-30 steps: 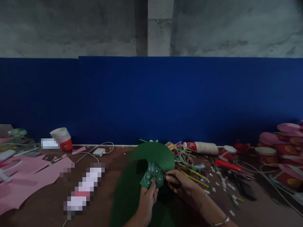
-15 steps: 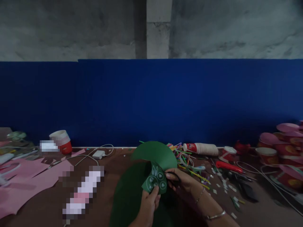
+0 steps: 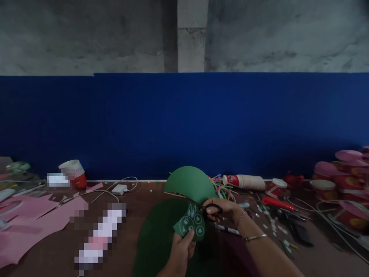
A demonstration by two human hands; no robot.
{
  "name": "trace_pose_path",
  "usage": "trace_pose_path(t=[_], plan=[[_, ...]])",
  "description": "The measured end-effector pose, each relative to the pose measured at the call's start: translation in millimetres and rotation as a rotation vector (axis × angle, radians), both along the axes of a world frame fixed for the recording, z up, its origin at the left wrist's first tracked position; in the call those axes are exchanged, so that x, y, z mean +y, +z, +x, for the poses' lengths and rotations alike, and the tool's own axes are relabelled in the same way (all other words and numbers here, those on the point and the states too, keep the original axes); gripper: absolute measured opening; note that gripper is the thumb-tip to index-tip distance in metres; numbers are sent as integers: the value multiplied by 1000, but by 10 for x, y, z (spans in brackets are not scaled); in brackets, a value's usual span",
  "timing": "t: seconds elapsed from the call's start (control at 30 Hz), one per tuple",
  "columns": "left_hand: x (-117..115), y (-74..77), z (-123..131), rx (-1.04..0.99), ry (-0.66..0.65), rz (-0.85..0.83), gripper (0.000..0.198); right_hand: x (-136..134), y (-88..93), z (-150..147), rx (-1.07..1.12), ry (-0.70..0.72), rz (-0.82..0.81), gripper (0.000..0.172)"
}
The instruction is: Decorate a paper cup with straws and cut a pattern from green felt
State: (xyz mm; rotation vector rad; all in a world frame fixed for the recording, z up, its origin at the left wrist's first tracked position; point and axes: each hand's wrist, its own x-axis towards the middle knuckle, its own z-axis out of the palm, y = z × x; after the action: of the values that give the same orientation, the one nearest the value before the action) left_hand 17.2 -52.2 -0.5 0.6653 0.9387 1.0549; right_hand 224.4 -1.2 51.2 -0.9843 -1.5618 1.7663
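Your left hand (image 3: 180, 252) pinches one green sheet (image 3: 188, 184); your right hand (image 3: 226, 209) grips one pair of scissors (image 3: 211, 209), two bracelets (image 3: 253, 237) on wrist.

The green paper (image 3: 190, 184) is a large curved sheet lifted off the brown table (image 3: 129, 219). Its patterned flap (image 3: 191, 226), drawn with white circles and leaf shapes, is pinched by the left hand (image 3: 180, 252). Black-handled scissors (image 3: 211, 209) sit in the right hand (image 3: 223, 209) above the table, at that flap's upper right edge.
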Motion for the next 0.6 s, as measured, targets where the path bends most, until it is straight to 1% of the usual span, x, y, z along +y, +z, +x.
trace_pose_path(t=[0.07, 0.23, 0.3, 0.37, 0.43, 0.47, 0.53, 0.6], plan=[[-7, 16, -6, -13, 3, 15, 45, 54, 37, 28, -51, 39, 10, 32], [-19, 28, -25, -51, 24, 26, 43, 70, 63, 33, -125, 17, 31, 26], [-23, 37, -30, -34, 68, 0, 42, 18, 62, -22, -111, -16, 17, 27], [-24, 59, -29, -15, 127, -30, 43, -60, 63, -120, -49, -93, 8, 29], [-20, 88, -21, -21, 163, -11, 44, -151, 58, -256, 42, -203, 16, 30], [-15, 100, -16, -28, 170, 20, 44, -197, 49, -330, 101, -284, 8, 29], [0, 112, -4, -28, 171, 80, 41, -275, 16, -475, 207, -392, 4, 32], [22, 106, 8, 0, 170, 87, 39, -327, -30, -594, 249, -499, 20, 34]])
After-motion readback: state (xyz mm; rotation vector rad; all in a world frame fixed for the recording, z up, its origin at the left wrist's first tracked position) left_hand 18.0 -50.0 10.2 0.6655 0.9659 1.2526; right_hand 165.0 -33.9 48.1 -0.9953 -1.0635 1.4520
